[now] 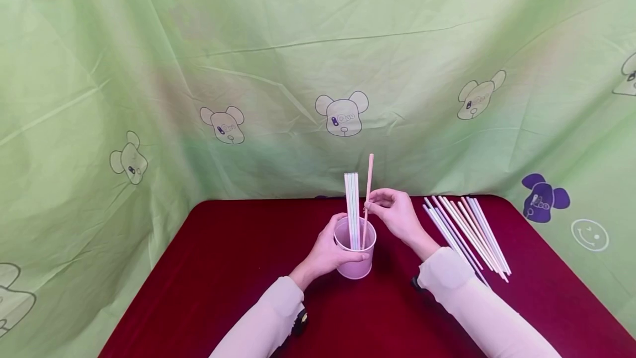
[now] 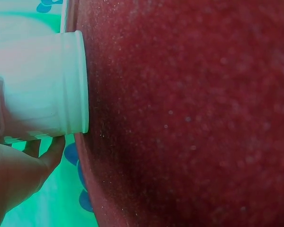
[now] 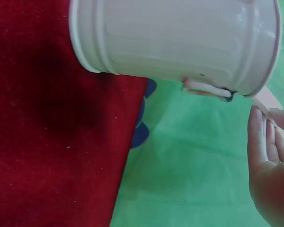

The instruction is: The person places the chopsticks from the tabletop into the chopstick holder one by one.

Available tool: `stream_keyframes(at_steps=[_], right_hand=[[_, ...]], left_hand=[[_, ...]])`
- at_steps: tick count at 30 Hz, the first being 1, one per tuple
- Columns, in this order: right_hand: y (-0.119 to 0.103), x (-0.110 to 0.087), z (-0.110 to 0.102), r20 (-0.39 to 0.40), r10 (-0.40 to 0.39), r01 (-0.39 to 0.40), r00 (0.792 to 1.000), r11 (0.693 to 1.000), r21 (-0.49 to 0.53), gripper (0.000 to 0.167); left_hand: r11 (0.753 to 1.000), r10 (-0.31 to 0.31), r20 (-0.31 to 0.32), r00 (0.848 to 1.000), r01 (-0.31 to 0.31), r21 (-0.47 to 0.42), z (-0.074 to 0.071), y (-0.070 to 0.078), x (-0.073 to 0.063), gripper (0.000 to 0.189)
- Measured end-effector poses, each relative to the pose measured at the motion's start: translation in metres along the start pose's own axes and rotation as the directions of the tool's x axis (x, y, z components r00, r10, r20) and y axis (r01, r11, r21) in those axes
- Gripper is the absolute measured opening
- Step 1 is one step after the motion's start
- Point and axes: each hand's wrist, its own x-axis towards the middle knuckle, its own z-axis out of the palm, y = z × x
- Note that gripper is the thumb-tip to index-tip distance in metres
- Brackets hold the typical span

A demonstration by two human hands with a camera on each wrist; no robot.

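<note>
In the head view a small pink bucket [image 1: 354, 269] stands upright on the table. My left hand [image 1: 328, 250] grips it from the left, thumb across the near side. A bundle of pale pastel straws [image 1: 351, 203] stands inside, leaning slightly left. Between thumb and fingers my right hand [image 1: 397, 217] pinches a pink straw [image 1: 370, 175], whose lower end is inside the bucket, right of the bundle. Seen from the right wrist, the bucket [image 3: 170, 38] has a small side handle [image 3: 208, 89]. The left wrist view shows the left hand [image 2: 19, 175] against the bucket wall [image 2: 33, 85].
Several loose pastel straws [image 1: 472, 231] lie fanned out on the right of the dark red tablecloth [image 1: 238, 269], beside my right forearm. A green cloth [image 1: 278, 70] printed with bear heads hangs behind the table and along its sides.
</note>
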Motion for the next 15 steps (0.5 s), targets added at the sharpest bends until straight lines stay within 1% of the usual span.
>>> stream_keyframes(at_steps=[3, 9, 15], right_hand=[[0.007, -0.002, 0.002, 0.015, -0.007, 0.007, 1.000, 1.000, -0.015, 0.016], [0.042, 0.002, 0.007, 0.018, -0.007, 0.007, 1.000, 1.000, 0.019, 0.019], [0.054, 0.001, 0.010, 0.018, -0.016, 0.016, 1.000, 0.999, 0.048, 0.020]], left_hand=[[1.000, -0.005, 0.004, 1.000, 0.005, 0.002, 0.000, 0.000, 0.000, 0.092], [1.000, 0.002, 0.005, 1.000, -0.002, -0.007, 0.000, -0.001, 0.000, 0.091], [1.000, 0.007, 0.008, 1.000, -0.007, -0.007, 0.000, 0.000, 0.001, 0.091]])
